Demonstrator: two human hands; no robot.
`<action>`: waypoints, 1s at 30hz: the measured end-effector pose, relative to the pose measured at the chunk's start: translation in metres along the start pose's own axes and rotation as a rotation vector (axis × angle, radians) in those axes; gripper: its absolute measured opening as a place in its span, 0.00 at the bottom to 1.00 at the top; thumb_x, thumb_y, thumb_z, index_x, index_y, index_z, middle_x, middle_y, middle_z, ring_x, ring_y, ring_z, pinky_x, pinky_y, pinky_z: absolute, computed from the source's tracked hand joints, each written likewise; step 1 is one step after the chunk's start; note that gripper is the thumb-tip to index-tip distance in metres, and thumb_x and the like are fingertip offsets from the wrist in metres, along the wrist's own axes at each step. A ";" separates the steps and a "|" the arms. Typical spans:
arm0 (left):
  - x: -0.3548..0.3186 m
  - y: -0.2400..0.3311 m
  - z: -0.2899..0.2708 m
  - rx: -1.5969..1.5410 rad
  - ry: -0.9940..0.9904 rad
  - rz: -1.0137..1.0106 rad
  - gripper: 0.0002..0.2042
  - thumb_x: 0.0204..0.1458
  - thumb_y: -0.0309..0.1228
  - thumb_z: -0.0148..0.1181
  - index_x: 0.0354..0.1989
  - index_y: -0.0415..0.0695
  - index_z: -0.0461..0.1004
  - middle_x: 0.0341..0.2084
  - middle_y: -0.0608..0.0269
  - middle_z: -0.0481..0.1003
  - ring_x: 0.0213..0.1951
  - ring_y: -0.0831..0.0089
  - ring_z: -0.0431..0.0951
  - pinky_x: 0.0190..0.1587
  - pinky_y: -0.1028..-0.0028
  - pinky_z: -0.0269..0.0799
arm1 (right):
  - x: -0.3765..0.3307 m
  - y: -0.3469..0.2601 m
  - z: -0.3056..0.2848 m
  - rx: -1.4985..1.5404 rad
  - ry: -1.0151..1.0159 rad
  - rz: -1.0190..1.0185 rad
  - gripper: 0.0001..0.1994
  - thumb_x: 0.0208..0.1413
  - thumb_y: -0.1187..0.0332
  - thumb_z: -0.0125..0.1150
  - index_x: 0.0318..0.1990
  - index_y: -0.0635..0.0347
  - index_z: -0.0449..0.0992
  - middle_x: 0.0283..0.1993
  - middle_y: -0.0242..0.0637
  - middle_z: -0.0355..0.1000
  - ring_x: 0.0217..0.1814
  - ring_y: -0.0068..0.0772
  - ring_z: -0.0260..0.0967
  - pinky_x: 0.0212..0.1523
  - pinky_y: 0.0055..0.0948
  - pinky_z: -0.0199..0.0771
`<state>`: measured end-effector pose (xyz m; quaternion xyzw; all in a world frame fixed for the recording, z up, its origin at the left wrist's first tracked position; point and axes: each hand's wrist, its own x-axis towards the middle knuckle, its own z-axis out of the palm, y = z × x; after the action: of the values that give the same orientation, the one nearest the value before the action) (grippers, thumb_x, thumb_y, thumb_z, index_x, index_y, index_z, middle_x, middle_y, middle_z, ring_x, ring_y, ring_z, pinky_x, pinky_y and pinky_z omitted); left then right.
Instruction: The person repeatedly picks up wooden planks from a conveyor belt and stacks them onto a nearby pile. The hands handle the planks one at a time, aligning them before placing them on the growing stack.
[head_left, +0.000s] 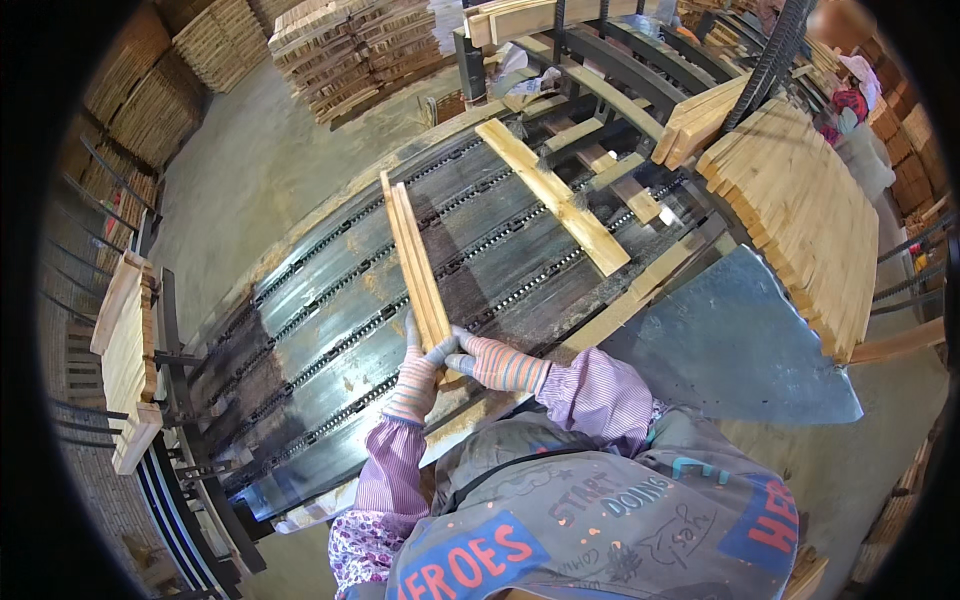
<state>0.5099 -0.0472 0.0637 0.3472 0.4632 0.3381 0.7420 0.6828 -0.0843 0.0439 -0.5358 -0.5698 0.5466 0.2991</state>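
The narrow wooden boards [418, 265] extend away from us over the dark chain conveyor [335, 290], our left hand [412, 378] and right hand [497, 364] both closed around their near end. To their right, a loose plank [553, 198] lies across the chains; farther right, we see a thick board stack [800, 215] beside a grey metal sheet [730, 340].

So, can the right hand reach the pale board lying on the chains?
Probably, once free: the right hand is at the held boards, but nothing visible blocks its way to the pale board.
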 end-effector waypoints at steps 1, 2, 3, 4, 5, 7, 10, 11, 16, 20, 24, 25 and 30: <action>-0.008 0.010 0.003 0.034 0.030 -0.068 0.49 0.56 0.28 0.71 0.81 0.60 0.43 0.58 0.56 0.73 0.54 0.62 0.76 0.51 0.59 0.77 | -0.001 -0.008 -0.011 0.032 -0.085 -0.020 0.27 0.70 0.54 0.57 0.68 0.60 0.68 0.58 0.54 0.78 0.59 0.43 0.76 0.60 0.40 0.73; -0.006 0.006 -0.007 -0.010 -0.005 -0.115 0.48 0.56 0.27 0.71 0.80 0.61 0.44 0.55 0.56 0.73 0.52 0.62 0.78 0.48 0.58 0.80 | -0.001 -0.015 -0.027 0.064 -0.172 -0.041 0.27 0.70 0.53 0.57 0.69 0.61 0.69 0.60 0.54 0.77 0.61 0.42 0.76 0.61 0.40 0.72; -0.008 0.005 -0.008 -0.035 -0.040 -0.079 0.43 0.55 0.30 0.72 0.76 0.56 0.50 0.52 0.56 0.74 0.49 0.59 0.81 0.47 0.57 0.82 | 0.002 -0.001 -0.038 0.004 -0.153 -0.162 0.27 0.68 0.54 0.60 0.68 0.60 0.71 0.60 0.51 0.78 0.62 0.39 0.75 0.63 0.38 0.72; -0.012 0.005 -0.009 -0.066 -0.069 -0.044 0.39 0.54 0.33 0.73 0.72 0.52 0.57 0.48 0.55 0.75 0.47 0.56 0.83 0.46 0.56 0.84 | 0.002 -0.004 -0.058 0.031 -0.179 -0.118 0.27 0.65 0.55 0.63 0.66 0.60 0.73 0.61 0.48 0.78 0.63 0.39 0.74 0.65 0.37 0.71; -0.015 0.008 -0.009 -0.111 -0.066 -0.031 0.39 0.53 0.35 0.74 0.72 0.51 0.57 0.48 0.54 0.75 0.47 0.55 0.83 0.45 0.56 0.85 | 0.003 -0.003 -0.078 -0.150 -0.030 -0.107 0.27 0.62 0.56 0.67 0.64 0.60 0.75 0.61 0.48 0.78 0.64 0.41 0.75 0.66 0.36 0.71; -0.022 0.013 -0.007 -0.202 -0.062 -0.049 0.41 0.51 0.39 0.76 0.70 0.45 0.58 0.47 0.51 0.74 0.47 0.52 0.83 0.45 0.54 0.85 | 0.010 0.026 -0.127 -0.500 0.310 0.060 0.33 0.58 0.50 0.67 0.68 0.53 0.70 0.63 0.48 0.76 0.65 0.50 0.73 0.67 0.47 0.69; -0.034 0.018 -0.006 -0.240 -0.038 -0.025 0.40 0.51 0.42 0.76 0.68 0.41 0.59 0.47 0.50 0.74 0.47 0.52 0.83 0.46 0.54 0.85 | -0.003 0.061 -0.166 -1.033 0.652 0.528 0.42 0.55 0.42 0.67 0.75 0.42 0.60 0.74 0.52 0.59 0.75 0.60 0.57 0.69 0.57 0.61; -0.036 0.017 -0.007 -0.232 -0.030 0.010 0.41 0.51 0.43 0.76 0.68 0.39 0.60 0.47 0.49 0.75 0.48 0.53 0.83 0.47 0.55 0.85 | -0.005 0.079 -0.174 -1.000 0.575 0.569 0.43 0.54 0.42 0.68 0.75 0.42 0.60 0.72 0.51 0.61 0.74 0.58 0.58 0.69 0.55 0.62; -0.034 0.026 0.002 -0.189 -0.057 0.031 0.41 0.51 0.44 0.77 0.68 0.39 0.60 0.46 0.46 0.77 0.47 0.53 0.83 0.47 0.55 0.85 | -0.005 0.105 -0.158 -0.019 0.387 0.267 0.35 0.60 0.50 0.68 0.71 0.54 0.66 0.62 0.51 0.72 0.63 0.51 0.73 0.64 0.53 0.73; -0.030 0.020 -0.005 -0.223 -0.029 -0.003 0.40 0.51 0.44 0.76 0.67 0.40 0.60 0.46 0.47 0.76 0.46 0.52 0.83 0.46 0.54 0.86 | 0.001 0.073 -0.128 1.272 0.227 0.231 0.23 0.64 0.63 0.64 0.64 0.63 0.73 0.58 0.45 0.77 0.61 0.44 0.76 0.59 0.47 0.81; -0.029 0.018 0.000 -0.230 -0.045 0.019 0.39 0.52 0.43 0.76 0.67 0.42 0.60 0.46 0.48 0.76 0.46 0.52 0.83 0.45 0.54 0.86 | -0.003 0.061 -0.114 0.814 0.173 0.178 0.23 0.65 0.71 0.61 0.66 0.65 0.71 0.57 0.43 0.78 0.58 0.37 0.77 0.57 0.40 0.83; -0.030 0.022 0.005 -0.221 -0.058 0.022 0.39 0.51 0.43 0.76 0.67 0.43 0.60 0.46 0.48 0.76 0.46 0.52 0.83 0.45 0.54 0.86 | -0.003 0.065 -0.112 0.788 0.142 0.176 0.23 0.65 0.73 0.60 0.67 0.65 0.70 0.57 0.43 0.78 0.58 0.36 0.77 0.57 0.39 0.83; -0.032 0.022 0.006 -0.189 -0.029 0.018 0.41 0.51 0.43 0.76 0.68 0.43 0.59 0.46 0.47 0.76 0.45 0.53 0.83 0.44 0.54 0.86 | -0.010 0.069 -0.090 0.776 0.061 -0.001 0.30 0.64 0.80 0.56 0.74 0.59 0.61 0.62 0.44 0.74 0.62 0.35 0.75 0.62 0.38 0.80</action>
<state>0.5004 -0.0637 0.0982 0.2845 0.4154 0.3820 0.7750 0.7883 -0.0781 0.0015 -0.3984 -0.3116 0.7053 0.4966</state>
